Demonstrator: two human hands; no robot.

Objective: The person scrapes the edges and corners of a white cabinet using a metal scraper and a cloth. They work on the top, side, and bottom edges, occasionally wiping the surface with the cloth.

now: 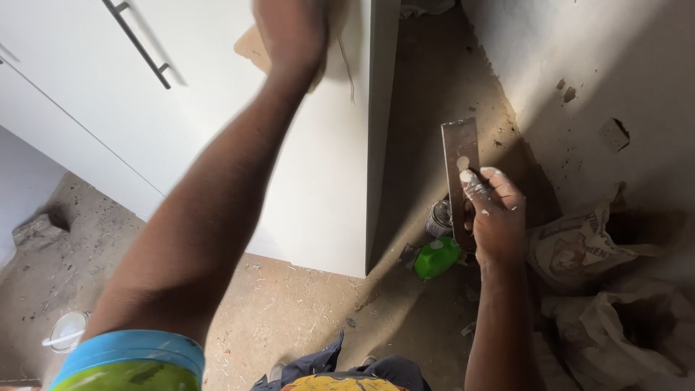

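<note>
Dusty floor (304, 311) | left hand (289, 32) raised, fingers unclear | right hand (498, 217) gripping scraper (460, 163)

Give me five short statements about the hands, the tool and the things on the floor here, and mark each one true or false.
1. The right hand grips a flat metal putty blade. True.
2. The left hand presses a tan sanding pad against the white cabinet. True.
3. A green plastic bottle lies on the floor below the right hand. True.
4. The cabinet's bar handle is gold. False: it is dark metal.
5. The right hand is clean. False: white smears cover its fingers.
</note>
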